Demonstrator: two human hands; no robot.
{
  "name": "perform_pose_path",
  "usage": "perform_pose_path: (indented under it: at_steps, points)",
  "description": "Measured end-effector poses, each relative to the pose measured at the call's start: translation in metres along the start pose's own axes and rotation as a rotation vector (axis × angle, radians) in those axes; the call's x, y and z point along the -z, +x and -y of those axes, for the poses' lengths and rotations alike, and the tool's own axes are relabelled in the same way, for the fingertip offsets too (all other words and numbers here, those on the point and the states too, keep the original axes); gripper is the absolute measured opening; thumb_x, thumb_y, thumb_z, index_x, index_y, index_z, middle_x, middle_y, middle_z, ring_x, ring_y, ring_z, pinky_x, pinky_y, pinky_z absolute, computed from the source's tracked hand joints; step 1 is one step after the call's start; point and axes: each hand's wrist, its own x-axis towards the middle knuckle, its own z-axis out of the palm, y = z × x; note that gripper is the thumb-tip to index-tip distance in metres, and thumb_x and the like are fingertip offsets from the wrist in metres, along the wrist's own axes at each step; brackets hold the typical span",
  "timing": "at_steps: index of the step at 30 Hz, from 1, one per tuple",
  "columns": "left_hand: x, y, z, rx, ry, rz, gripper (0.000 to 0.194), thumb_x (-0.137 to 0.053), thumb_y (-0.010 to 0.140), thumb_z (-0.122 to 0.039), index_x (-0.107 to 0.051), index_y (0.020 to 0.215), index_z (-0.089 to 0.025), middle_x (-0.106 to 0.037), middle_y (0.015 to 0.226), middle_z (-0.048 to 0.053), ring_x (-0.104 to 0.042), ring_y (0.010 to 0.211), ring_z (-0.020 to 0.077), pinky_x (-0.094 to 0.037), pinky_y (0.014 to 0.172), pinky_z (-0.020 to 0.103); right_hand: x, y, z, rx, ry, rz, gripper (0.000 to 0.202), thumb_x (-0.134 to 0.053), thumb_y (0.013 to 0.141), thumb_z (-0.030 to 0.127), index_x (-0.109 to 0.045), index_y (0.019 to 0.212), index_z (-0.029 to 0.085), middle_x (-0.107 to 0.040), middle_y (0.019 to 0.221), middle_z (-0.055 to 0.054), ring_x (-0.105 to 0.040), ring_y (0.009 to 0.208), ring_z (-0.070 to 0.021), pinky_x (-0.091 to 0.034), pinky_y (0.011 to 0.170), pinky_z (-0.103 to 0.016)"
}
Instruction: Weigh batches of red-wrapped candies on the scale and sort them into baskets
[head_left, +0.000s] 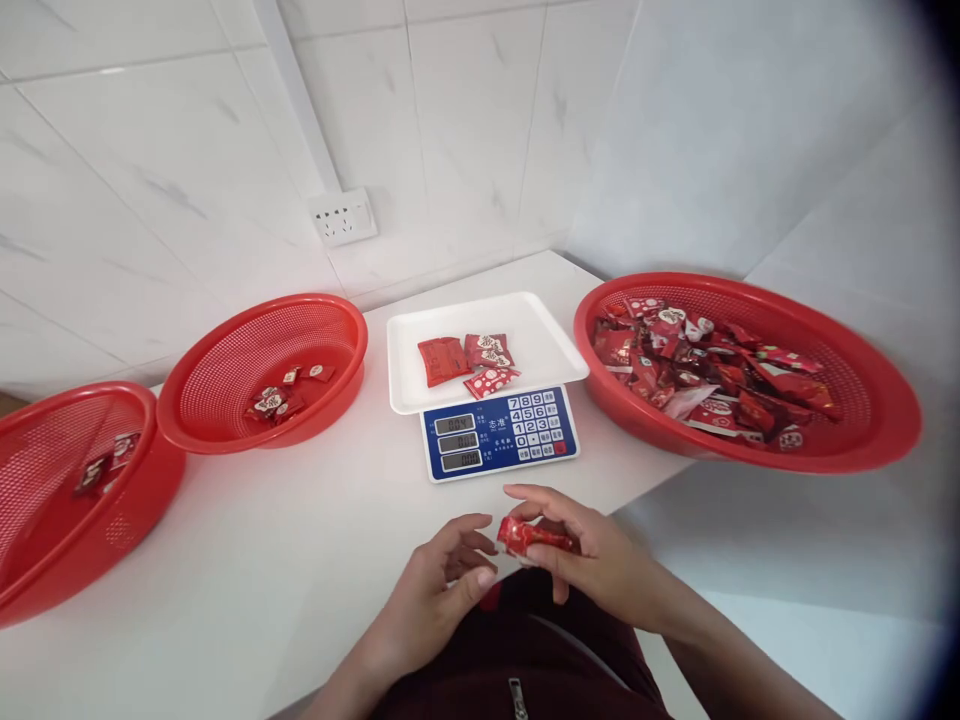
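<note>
My right hand (581,545), in front of the scale at the table's near edge, grips a shiny red wrapped candy (519,537) between thumb and fingers. Part of the wrapper is hidden by those fingers. Just left of the candy is my left hand (450,580), its fingers curved and apart, holding nothing. A digital scale (499,470) with a blue keypad stands beyond both hands. On its white tray (409,345) lie several red packets, among them a larger plain red packet (442,362) and a white-dotted one (491,382).
To the right, a wide red basket (862,450) holds a heap of red wrapped packets (697,365) and overhangs the table edge. Two red baskets stand left: a middle one (225,350) and a nearer one (150,505), each with a few packets. A wall socket (343,217) is behind.
</note>
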Motion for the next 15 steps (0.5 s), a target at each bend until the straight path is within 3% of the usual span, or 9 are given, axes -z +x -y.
perform_pose_path:
  at_steps: [3,8,11,13,15]
  points:
    - [-0.016,0.011,0.001,0.020,-0.034,0.042,0.038,-0.056,0.082,-0.036,-0.051,0.117,-0.021,-0.066,0.089,0.006,-0.062,0.080,0.0184,-0.048,0.074,0.031,-0.009,-0.001,-0.013,-0.044,0.098,0.030,0.059,-0.057,0.078,0.031,-0.033,0.133,0.036,-0.048,0.114,-0.004,-0.058,0.077,-0.0126,-0.052,0.050,-0.023]
    - [-0.027,0.020,0.003,0.069,-0.093,-0.102,0.024,-0.060,0.079,-0.034,-0.058,0.098,-0.019,-0.061,0.073,0.000,-0.056,0.067,0.0133,-0.046,0.066,0.027,-0.007,0.003,-0.019,-0.063,0.081,-0.034,0.061,-0.057,0.078,0.030,-0.032,0.133,0.032,-0.046,0.121,-0.005,-0.058,0.078,-0.0124,-0.054,0.058,-0.026]
    - [-0.023,0.022,0.001,0.047,-0.105,-0.206,0.020,-0.062,0.076,-0.036,-0.060,0.087,-0.019,-0.059,0.070,-0.001,-0.053,0.064,0.0119,-0.045,0.065,0.025,-0.004,0.007,-0.018,-0.050,-0.123,-0.074,0.026,-0.055,0.079,0.035,-0.059,0.102,0.022,-0.061,0.092,-0.003,-0.058,0.073,-0.0144,-0.049,0.057,-0.025]
    - [-0.019,0.022,0.000,0.058,-0.103,-0.211,0.023,-0.063,0.075,-0.039,-0.059,0.089,-0.020,-0.058,0.070,-0.002,-0.054,0.063,0.0123,-0.046,0.065,0.025,-0.004,0.010,-0.015,-0.014,-0.268,-0.087,0.020,-0.053,0.081,0.036,-0.062,0.074,0.019,-0.062,0.069,0.000,-0.056,0.065,-0.0141,-0.044,0.056,-0.023]
    - [-0.015,0.022,-0.002,0.086,-0.105,-0.118,0.028,-0.063,0.074,-0.041,-0.060,0.093,-0.021,-0.060,0.072,-0.001,-0.056,0.064,0.0137,-0.047,0.065,0.027,-0.006,0.012,-0.011,0.028,-0.344,-0.099,0.021,-0.054,0.080,0.035,-0.060,0.067,0.019,-0.063,0.064,0.001,-0.056,0.063,-0.0135,-0.042,0.057,-0.022]
